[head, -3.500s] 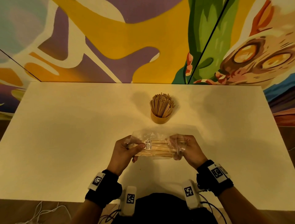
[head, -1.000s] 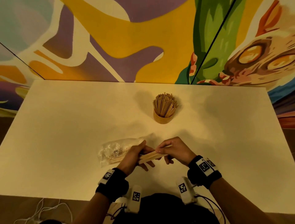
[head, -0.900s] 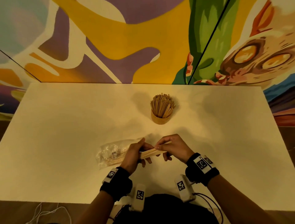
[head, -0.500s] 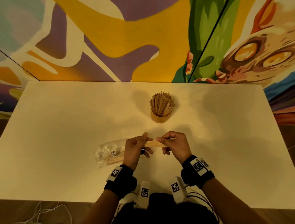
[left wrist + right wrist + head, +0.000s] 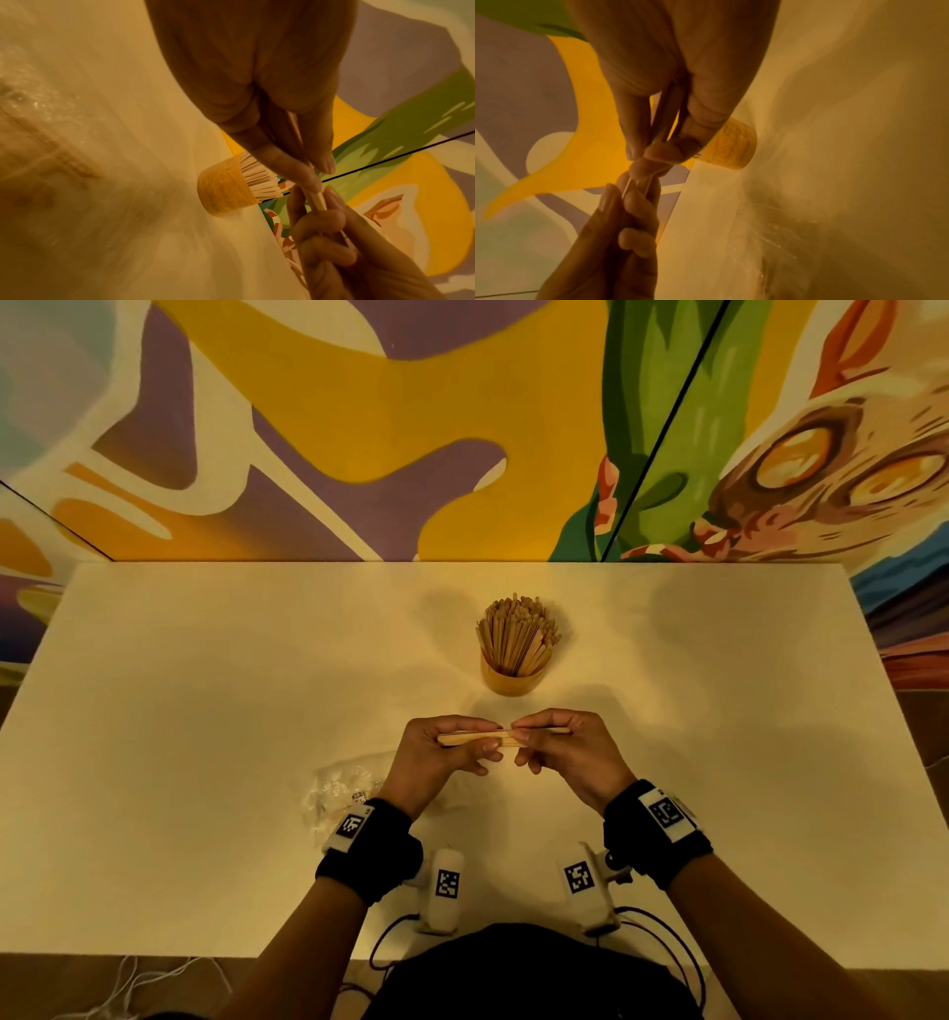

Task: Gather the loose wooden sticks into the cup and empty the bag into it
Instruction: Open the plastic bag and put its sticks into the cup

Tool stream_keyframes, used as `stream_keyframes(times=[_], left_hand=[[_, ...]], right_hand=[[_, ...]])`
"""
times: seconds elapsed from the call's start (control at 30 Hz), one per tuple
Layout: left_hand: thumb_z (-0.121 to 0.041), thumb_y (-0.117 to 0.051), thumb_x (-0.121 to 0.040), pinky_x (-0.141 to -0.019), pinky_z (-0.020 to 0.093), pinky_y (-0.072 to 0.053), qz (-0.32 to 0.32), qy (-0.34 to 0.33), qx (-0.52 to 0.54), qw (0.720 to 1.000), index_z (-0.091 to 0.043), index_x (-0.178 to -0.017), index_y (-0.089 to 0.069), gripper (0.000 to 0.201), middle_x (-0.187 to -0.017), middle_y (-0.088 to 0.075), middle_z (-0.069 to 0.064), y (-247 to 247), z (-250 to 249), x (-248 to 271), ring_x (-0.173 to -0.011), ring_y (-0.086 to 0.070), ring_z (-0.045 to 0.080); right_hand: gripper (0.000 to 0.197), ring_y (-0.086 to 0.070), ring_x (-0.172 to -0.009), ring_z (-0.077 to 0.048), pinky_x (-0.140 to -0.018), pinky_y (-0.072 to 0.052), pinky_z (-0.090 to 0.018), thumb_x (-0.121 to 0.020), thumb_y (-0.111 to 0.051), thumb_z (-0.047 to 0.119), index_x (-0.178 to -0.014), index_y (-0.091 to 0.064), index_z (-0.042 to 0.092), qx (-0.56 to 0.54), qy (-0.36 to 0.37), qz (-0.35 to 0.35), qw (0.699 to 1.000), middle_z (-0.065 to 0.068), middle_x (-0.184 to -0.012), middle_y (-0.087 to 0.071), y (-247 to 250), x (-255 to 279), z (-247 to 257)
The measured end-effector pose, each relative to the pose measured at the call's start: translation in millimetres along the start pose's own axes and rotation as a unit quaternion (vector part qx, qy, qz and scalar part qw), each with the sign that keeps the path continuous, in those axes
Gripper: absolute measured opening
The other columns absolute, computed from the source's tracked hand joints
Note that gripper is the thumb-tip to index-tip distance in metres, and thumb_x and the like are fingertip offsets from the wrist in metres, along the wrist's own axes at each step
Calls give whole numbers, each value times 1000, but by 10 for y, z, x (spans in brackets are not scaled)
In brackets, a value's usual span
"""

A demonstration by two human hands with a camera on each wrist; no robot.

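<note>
Wooden sticks [image 5: 500, 737]: small bundle, long axis left-right, off the table
Grip: left hand [image 5: 441, 755] and right hand [image 5: 570, 752] pinch opposite ends
Cup [image 5: 511, 679]: straight ahead, mid-table, near
Bag [image 5: 341, 788]: lying by left wrist

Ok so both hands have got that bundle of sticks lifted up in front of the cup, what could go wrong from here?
1. The cup is already packed with fanned-out sticks, so pushing the bundle in may jam or tip it over.
2. The left hand and right hand hold the bundle only at their fingertips, so sticks could slide out and scatter over the table.
3. The bag lies by the left wrist; the forearm could drag it.
</note>
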State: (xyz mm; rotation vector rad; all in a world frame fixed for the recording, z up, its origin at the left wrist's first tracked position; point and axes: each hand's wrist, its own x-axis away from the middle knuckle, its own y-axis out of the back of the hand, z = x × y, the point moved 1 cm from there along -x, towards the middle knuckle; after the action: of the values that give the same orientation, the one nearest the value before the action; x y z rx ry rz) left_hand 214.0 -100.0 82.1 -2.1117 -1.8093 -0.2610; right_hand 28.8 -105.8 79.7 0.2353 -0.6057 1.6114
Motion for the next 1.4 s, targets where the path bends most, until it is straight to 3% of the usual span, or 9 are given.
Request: stream_keyframes(times=[0.2,0.53,0.67,0.83,1.0,1.1,1.23,1.33,1.4], left_hand=[[1,-71,-80,-64,27,-57,-31,7,18,999,3,-99,-73,19,-89,-73,21,18,-8,-218,-74,-72,25],[-6,-67,-87,-59,26,-55,-60,17,67,996,-6,-96,-72,11,-89,-73,12,-71,10,-776,-75,-72,22],[-14,-70,-85,-59,30,-52,-114,15,-49,992,-15,-97,-73,12,-98,-72,10,-15,130,-982,-81,-70,27],[-16,-73,-80,-76,32,-54,-70,-92,-326,938,-18,-96,-75,16,-101,-72,0,-44,214,-1093,-87,-66,17],[-9,-72,-82,-73,24,-53,-69,-135,-330,932,-10,-95,-75,14,-98,-72,4,-50,154,-1088,-77,-65,17],[-9,-69,-85,-68,16,-50,-84,-136,-325,932,-12,-93,-73,10,-96,-70,-2,32,183,-1021,-76,-63,11],[-10,-67,-88,-61,8,-42,-123,-113,-314,935,-17,-92,-72,10,-93,-68,-9,265,253,-861,-74,-60,0],[-11,-66,-88,-63,15,-44,-136,-95,-323,932,-22,-90,-71,12,-92,-67,-12,503,368,-727,-77,-60,1],[-15,-68,-87,-66,24,-47,-126,-87,-350,924,-26,-92,-68,12,-92,-65,-15,662,447,-623,-80,-59,3]], right_hand=[[12,-70,-65,-28,-56,-54,-28,-85,-65,-3,-96,-67,-5,-20,7,-6,1000,-19,-78,-70,33,-159,123],[9,-70,-57,-26,-52,-55,-25,-82,-67,-8,-91,-68,-9,59,53,-40,996,-21,-74,-69,292,-624,489],[9,-70,-53,-23,-50,-56,-26,-81,-70,-6,-89,-69,-8,168,106,-70,977,-10,-64,-70,495,-814,724],[3,-67,-57,-19,-56,-50,-23,-84,-71,5,-85,-73,3,438,174,-32,882,-6,-73,-68,483,-987,854],[14,-60,-94,-27,-85,-46,-37,-93,-58,12,-94,-71,5,672,213,143,695,-11,-97,-68,135,-1194,740],[20,-57,-93,-30,-85,-45,-43,-96,-48,8,-91,-66,1,731,207,193,620,-16,-96,-61,-68,-1262,589],[20,-60,-94,-37,-81,-51,-49,-93,-46,3,-105,-60,-2,796,208,202,531,-19,-108,-57,-111,-1347,336],[23,-61,-98,-39,-79,-54,-44,-90,-50,2,-109,-61,-6,813,223,203,498,-23,-113,-59,-126,-1377,300],[21,-67,-89,-30,-71,-56,-34,-84,-65,12,-103,-68,4,797,233,172,530,-18,-107,-65,-118,-1383,357]])
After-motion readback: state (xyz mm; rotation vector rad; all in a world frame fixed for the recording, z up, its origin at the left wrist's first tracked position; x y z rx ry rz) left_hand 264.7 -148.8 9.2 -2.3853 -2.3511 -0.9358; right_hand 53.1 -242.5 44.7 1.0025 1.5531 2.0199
